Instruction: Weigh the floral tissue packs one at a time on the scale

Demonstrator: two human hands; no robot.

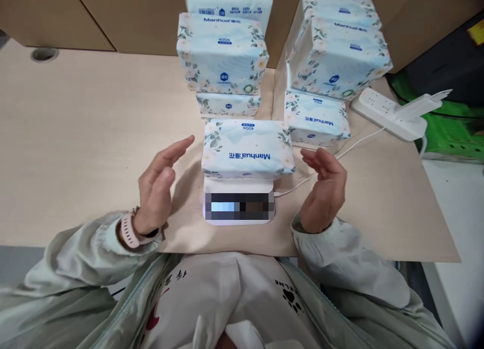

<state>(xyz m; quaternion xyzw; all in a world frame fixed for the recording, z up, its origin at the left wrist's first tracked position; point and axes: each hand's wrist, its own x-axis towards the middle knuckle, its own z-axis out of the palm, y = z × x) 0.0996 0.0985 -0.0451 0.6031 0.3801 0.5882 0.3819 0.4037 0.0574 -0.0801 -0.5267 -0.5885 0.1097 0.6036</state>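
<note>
1. Nearest of all, a white device sits close to the front edge of the bench, its display pixelated; a white cable meets its right side.
2. The left hand, a pink watch strap at its wrist, is beside the Manhua pack: grip wide, fingers stretched, palm inward, apart from the wrapper.
3. The right hand faces it across the pack, grip also wide, fingers loosely bent, tips just beside the pack's right end, apart from it.
4. Between both hands, the Manhua pack lies flat on the white device, lettering upside down.
5. Farther back stand a left stack and a right stack of similar packs, with a power strip beside the latter.
</note>
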